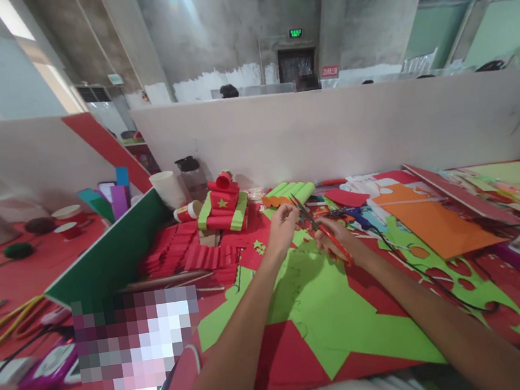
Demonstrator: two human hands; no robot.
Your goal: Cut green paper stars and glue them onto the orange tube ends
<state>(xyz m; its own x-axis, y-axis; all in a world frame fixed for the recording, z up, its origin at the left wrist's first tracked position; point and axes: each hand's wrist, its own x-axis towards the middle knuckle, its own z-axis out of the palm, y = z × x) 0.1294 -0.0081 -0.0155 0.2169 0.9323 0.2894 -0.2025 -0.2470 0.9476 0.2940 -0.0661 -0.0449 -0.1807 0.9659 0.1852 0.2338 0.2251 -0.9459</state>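
Note:
My right hand [336, 240] is closed round scissors [332, 242] with red-orange handles, their dark blades pointing up and to the left. Close by the blade tips, my left hand [284, 222] has its fingers pinched together; whatever is in them is too small to make out. Below both hands, light green paper sheets [334, 307] with cut edges lie over red paper [282, 353]. Small green paper stars [259, 247] rest just left of my left hand. Beyond it stands a red and green paper model [223, 201] bearing a star.
Rolled green paper [292, 192] lies behind my hands. A blue glue gun [358, 216] with a black cord is to the right, near orange card [437, 218]. Folded red strips [174, 252], a green board [109, 258] and a pixelated bright patch occupy the left. A white partition [328, 130] runs behind.

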